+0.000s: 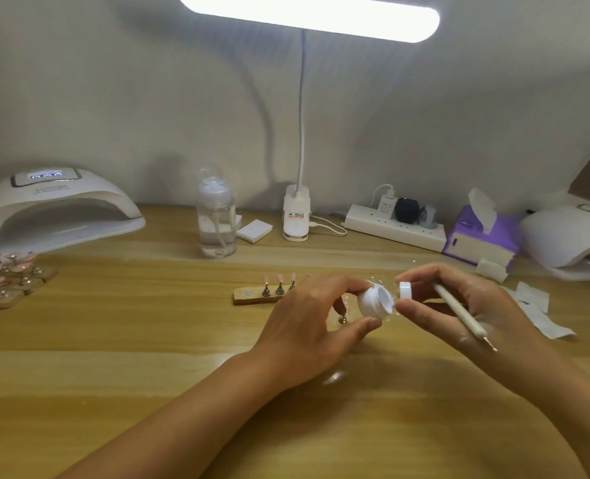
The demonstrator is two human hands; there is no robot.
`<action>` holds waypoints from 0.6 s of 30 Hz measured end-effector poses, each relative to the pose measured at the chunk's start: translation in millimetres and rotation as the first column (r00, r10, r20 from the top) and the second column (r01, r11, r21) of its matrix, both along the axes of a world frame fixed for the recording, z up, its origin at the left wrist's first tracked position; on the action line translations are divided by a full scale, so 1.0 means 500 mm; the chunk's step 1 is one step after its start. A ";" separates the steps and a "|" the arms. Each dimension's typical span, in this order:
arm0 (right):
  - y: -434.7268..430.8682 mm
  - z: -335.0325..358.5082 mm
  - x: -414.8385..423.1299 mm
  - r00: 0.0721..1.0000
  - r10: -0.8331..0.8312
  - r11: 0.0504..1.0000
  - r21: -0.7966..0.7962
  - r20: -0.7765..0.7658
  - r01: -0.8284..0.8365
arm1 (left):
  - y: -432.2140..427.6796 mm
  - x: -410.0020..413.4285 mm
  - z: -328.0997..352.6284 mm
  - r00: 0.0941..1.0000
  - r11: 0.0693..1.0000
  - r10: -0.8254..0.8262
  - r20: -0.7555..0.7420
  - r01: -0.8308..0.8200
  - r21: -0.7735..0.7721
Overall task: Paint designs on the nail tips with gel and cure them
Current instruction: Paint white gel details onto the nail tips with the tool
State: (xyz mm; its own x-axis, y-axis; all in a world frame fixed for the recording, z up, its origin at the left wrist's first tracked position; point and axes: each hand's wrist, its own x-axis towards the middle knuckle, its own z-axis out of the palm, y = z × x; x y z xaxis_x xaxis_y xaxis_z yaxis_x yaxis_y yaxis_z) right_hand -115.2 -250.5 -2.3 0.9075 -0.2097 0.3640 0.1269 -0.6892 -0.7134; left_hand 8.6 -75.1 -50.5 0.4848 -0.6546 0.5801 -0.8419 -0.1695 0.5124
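My left hand [307, 326] grips a small white gel jar [376, 302], tilted with its open mouth toward the right. My right hand [459, 305] pinches the jar's white lid [405, 290] just beside the mouth, and a thin white brush [459, 311] lies across its fingers. Behind my left hand a wooden holder strip [248, 296] carries pink nail tips [280, 280] on metal stands. One loose metal stand [343, 318] sits under the jar. A white curing lamp [55, 209] stands at the far left.
More pink tips on wooden holders [4, 274] lie at the left edge. A clear pump bottle [217, 219], a desk lamp base [296, 216], a power strip [393, 226], a purple tissue box [480, 236], a second lamp [573, 240] and paper wipes [542, 316] line the back and right.
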 end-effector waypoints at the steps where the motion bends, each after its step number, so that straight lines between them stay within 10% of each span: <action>1: -0.004 0.002 -0.001 1.000 0.009 0.999 0.043 -0.001 -0.009 | -0.002 0.001 0.000 1.000 1.000 -0.010 -0.016 0.010 -0.007; 7: -0.050 -0.005 -0.013 0.998 -0.030 0.982 0.185 -0.047 0.038 | -0.002 0.004 0.000 0.995 0.998 -0.031 -0.090 0.026 -0.049; 11: -0.081 -0.047 -0.006 0.955 -0.273 0.961 -0.082 -0.116 0.265 | -0.003 0.002 -0.001 0.993 0.998 -0.036 -0.112 0.032 -0.045; 18: -0.097 -0.070 0.001 0.920 -0.360 0.932 -0.094 -0.154 0.349 | -0.004 0.005 -0.009 0.998 1.000 -0.001 -0.056 0.000 -0.001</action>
